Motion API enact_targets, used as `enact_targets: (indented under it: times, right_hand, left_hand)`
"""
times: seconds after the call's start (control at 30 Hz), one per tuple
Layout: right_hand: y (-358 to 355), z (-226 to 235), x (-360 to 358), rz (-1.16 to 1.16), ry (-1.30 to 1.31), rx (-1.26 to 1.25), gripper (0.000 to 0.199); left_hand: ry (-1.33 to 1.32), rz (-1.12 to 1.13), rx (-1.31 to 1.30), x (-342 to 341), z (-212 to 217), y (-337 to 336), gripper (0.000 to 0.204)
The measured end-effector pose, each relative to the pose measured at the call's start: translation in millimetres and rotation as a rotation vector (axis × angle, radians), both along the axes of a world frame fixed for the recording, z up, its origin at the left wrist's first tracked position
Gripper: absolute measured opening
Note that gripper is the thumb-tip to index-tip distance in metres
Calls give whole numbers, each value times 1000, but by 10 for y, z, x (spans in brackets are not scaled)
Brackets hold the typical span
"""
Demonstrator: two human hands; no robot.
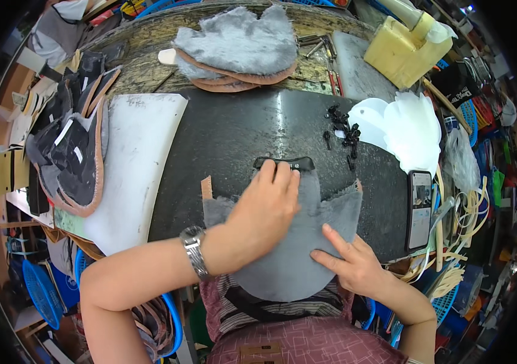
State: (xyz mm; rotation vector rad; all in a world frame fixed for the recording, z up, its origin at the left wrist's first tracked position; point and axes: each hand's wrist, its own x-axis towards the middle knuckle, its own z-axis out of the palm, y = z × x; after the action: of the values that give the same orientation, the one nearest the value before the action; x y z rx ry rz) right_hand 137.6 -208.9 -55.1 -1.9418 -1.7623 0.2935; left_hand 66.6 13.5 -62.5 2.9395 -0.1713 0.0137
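Grey soft material is seen in the rounded piece [282,261], which is laid over the near middle of a black mat [210,133], its flaps spread left and right. Across its far end, a black strip [305,162] is touched by the bent, close-set fingers of the left hand [264,206]; whether it is also pinched cannot be told. On the near right part, the piece is touched by the right hand [358,261], opened with two digits parted and nothing gripped. Fluffy grey pieces [240,48] are stacked at the far side. Small black parts [350,134] are scattered toward the far right, and a phone [419,209] is placed nearer, at the mat's right edge.
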Motion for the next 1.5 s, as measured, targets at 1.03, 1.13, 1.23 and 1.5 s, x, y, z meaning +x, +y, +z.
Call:
enact_targets:
  times: [1.03, 1.13, 1.23, 1.5]
  right_hand:
    - [1874, 175, 1005, 10, -436, 449, 68]
    - [1024, 286, 1188, -136, -279, 442, 54]
    - [71, 341, 1951, -670, -19, 232, 33]
    - [-195, 402, 2861, -164, -708, -537, 11]
  left_hand:
    - [-558, 1073, 196, -2215, -16, 3416, 34]
    - [-659, 984, 52, -2442, 312, 3159, 23]
    - [-796, 806, 68, -2313, 978, 2617, 27]
    - [-278, 594, -728, -211, 1003, 625, 29]
